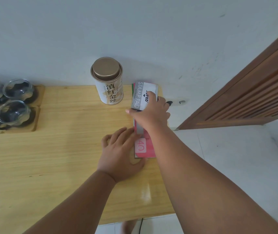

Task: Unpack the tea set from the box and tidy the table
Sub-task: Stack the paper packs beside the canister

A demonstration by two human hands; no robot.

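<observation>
Cups point(13, 112) sit on tray point(40, 95), bench point(58, 166) far left; tin point(108, 81) mid-back. Right hand point(151, 114) clamps stamp pad point(143, 92), fingers point(152, 96) curled round it. Left hand point(123, 149) flat, fingers straight, against pink booklet point(145, 149).

Tea tin point(107, 81) right of glass cups point(8, 102)
</observation>
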